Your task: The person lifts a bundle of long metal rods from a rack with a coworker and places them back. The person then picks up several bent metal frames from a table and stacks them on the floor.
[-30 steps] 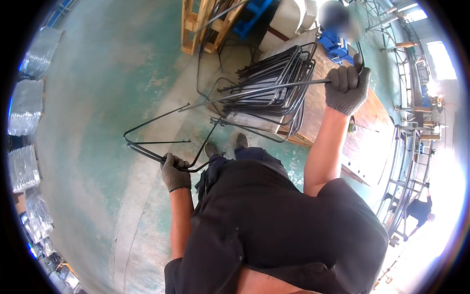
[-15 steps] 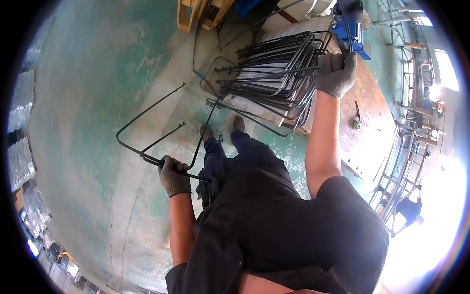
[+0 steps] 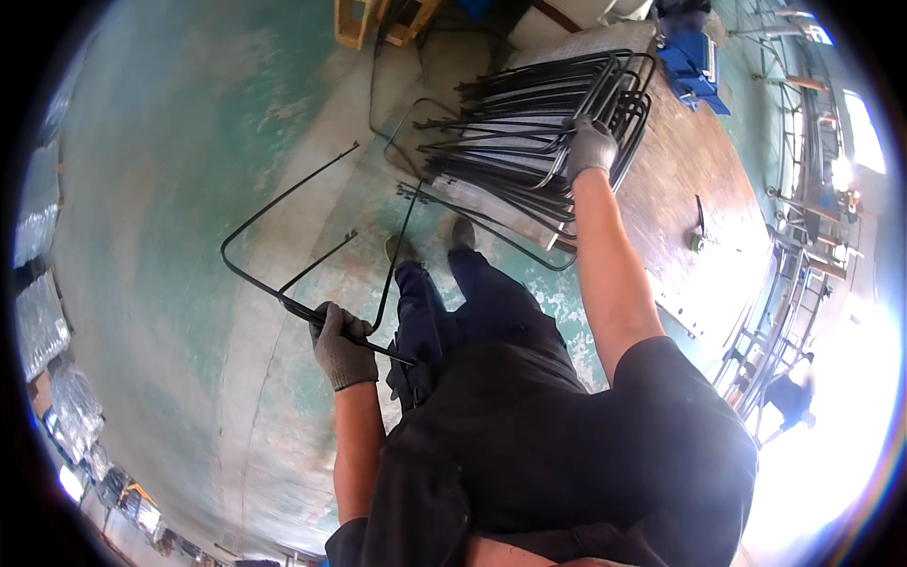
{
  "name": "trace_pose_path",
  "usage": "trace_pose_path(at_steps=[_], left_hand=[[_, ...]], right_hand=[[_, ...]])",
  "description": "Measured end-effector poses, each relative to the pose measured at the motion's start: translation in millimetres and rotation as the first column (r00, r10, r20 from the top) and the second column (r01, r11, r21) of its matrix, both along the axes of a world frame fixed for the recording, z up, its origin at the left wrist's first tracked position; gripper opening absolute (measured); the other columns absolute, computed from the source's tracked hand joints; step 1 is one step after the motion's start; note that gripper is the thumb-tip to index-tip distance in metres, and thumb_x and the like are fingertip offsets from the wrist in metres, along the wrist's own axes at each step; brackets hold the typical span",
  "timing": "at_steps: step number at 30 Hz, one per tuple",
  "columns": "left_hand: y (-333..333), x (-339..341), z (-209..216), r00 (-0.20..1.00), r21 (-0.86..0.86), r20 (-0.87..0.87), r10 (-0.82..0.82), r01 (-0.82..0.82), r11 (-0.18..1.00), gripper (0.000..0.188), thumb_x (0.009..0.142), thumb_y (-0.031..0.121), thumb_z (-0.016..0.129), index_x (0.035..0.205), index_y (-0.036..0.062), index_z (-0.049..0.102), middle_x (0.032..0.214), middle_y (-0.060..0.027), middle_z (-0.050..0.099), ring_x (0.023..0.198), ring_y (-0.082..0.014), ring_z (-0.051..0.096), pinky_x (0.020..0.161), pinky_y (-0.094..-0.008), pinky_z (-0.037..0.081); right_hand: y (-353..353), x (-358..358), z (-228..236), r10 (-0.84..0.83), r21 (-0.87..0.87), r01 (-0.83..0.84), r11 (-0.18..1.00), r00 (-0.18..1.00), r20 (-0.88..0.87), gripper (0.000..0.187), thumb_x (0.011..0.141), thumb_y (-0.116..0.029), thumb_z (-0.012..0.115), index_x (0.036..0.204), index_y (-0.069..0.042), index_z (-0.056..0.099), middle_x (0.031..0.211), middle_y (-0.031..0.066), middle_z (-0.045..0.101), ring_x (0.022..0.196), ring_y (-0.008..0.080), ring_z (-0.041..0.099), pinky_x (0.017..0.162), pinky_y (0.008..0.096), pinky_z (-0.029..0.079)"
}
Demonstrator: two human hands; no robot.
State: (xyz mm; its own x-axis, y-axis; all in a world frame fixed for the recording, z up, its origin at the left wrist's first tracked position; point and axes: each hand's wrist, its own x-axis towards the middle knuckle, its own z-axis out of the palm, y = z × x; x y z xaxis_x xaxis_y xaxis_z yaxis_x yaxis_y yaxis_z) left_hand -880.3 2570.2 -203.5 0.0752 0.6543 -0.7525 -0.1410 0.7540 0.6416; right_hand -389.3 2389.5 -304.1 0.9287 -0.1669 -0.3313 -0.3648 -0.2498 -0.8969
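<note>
My left hand (image 3: 342, 348), in a grey knit glove, is closed around black bent metal frames (image 3: 253, 275). They are thin U-shaped tubes, held together at their lower bars out over the floor, with their ends pointing up and away. To the right, a pile of similar black frames (image 3: 501, 180) lies on the worktable, curved ends toward the right. My gloved right hand (image 3: 592, 151) is on top of this pile, its fingers curled over the bent end of one frame. The fingertips are partly hidden among the tubes.
The wooden tabletop (image 3: 704, 156) carries a small green and black tool (image 3: 697, 238). A blue machine (image 3: 692, 68) stands at its far side. Wooden pallets (image 3: 383, 21) lie on the floor ahead. Metal racks (image 3: 803, 217) stand at right, with another person (image 3: 789, 402) near them.
My right hand has come down and left from a raised tube at the table's far side onto the pile. My left hand still holds its frames, almost unmoved.
</note>
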Motion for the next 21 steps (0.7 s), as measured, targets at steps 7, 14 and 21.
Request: trace_pose_path(at_steps=[7, 14, 21], left_hand=[[4, 22, 2, 0.998, 0.011, -0.051, -0.033, 0.034, 0.999, 0.022, 0.109, 0.017, 0.065, 0.089, 0.0122, 0.056, 0.073, 0.0017, 0.049, 0.057, -0.0134, 0.043, 0.059, -0.0335, 0.042], [13, 9, -15, 0.998, -0.004, 0.037, -0.051, 0.051, 0.999, 0.007, 0.11, 0.013, 0.064, 0.108, 0.0082, 0.061, 0.075, 0.0001, 0.054, 0.057, -0.0127, 0.046, 0.059, -0.0348, 0.047], [16, 8, -14, 0.998, -0.001, 0.031, -0.06, 0.06, 0.998, 0.008, 0.11, 0.012, 0.064, 0.106, 0.0091, 0.059, 0.075, 0.0012, 0.052, 0.057, -0.0118, 0.044, 0.059, -0.0339, 0.047]], right_hand=[[2, -18, -12, 0.064, -0.468, -0.185, 0.864, 0.963, -0.261, 0.041, 0.089, -0.034, 0.077, 0.106, 0.003, 0.082, 0.1, 0.0245, 0.082, 0.1, 0.0379, 0.08, 0.096, 0.045, 0.06], [40, -48, 65, 0.157, -0.792, -0.286, 0.54, 0.958, -0.238, 0.065, 0.091, -0.045, 0.078, 0.131, 0.004, 0.066, 0.129, 0.0299, 0.075, 0.124, 0.0434, 0.073, 0.11, 0.0469, 0.056], [86, -14, 32, -0.049, -0.882, -0.206, 0.424, 0.967, -0.249, 0.086, 0.085, -0.05, 0.085, 0.147, 0.0, 0.051, 0.147, 0.0225, 0.06, 0.14, 0.0394, 0.06, 0.116, 0.049, 0.052]])
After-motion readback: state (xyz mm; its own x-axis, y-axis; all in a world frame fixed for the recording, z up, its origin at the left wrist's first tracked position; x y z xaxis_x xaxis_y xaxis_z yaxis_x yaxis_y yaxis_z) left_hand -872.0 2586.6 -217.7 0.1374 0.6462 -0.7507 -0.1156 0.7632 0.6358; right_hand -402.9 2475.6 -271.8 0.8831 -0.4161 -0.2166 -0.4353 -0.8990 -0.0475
